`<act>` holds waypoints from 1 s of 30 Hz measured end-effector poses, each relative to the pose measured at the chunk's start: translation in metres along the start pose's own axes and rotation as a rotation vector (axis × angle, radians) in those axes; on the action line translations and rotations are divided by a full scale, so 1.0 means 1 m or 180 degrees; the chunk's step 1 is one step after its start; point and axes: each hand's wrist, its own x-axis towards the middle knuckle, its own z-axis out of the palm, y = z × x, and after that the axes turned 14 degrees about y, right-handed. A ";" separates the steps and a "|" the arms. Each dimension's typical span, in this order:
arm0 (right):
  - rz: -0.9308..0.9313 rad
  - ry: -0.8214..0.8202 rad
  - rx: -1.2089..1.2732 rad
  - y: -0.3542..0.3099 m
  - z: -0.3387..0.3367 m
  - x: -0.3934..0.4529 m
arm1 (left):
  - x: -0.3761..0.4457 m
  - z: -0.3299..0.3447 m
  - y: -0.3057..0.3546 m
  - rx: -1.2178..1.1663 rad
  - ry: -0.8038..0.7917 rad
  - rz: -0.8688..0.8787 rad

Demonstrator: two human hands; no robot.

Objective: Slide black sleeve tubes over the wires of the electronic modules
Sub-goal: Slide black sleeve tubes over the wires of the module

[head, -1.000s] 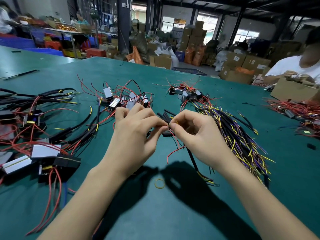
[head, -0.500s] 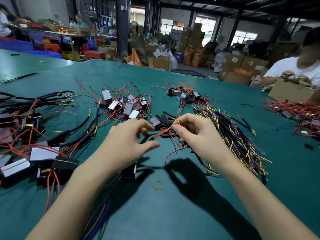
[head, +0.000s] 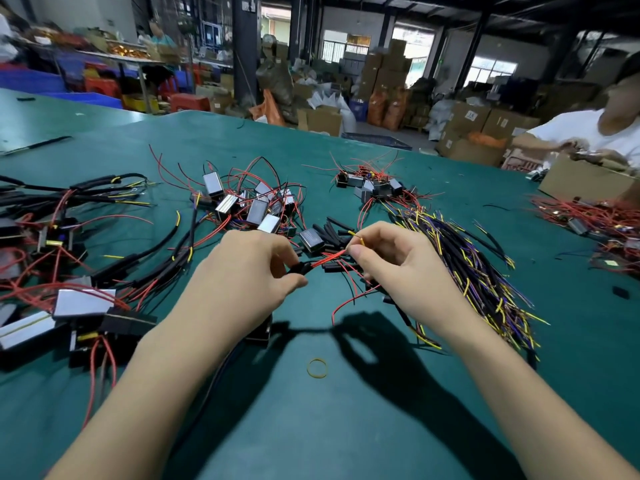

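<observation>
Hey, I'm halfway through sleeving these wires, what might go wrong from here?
1. The left hand pinches the black sleeve only at its tip; it may slip off the red wires.
2. The right hand holds several thin wires bunched; one could stray and miss the sleeve.
3. Loose wires beneath may snag.

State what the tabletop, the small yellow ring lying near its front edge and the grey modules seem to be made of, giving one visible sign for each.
Tabletop: green matte sheet, probably rubber or vinyl; soft dull glare.
Yellow ring: likely a rubber band; thin, slightly uneven loop.
Grey modules: apparently metal casings; shiny flat faces.
</observation>
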 end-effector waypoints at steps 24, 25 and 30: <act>-0.0105 -0.0091 0.0055 -0.010 -0.001 -0.002 | -0.010 0.021 0.012 -0.0834 0.0546 0.0091; -0.0126 -0.0078 0.0061 -0.010 -0.001 -0.002 | -0.010 0.021 0.012 -0.0866 0.0550 0.0066; -0.0246 -0.0089 0.0078 -0.011 -0.002 -0.003 | -0.009 0.022 0.011 -0.0958 0.0543 -0.0024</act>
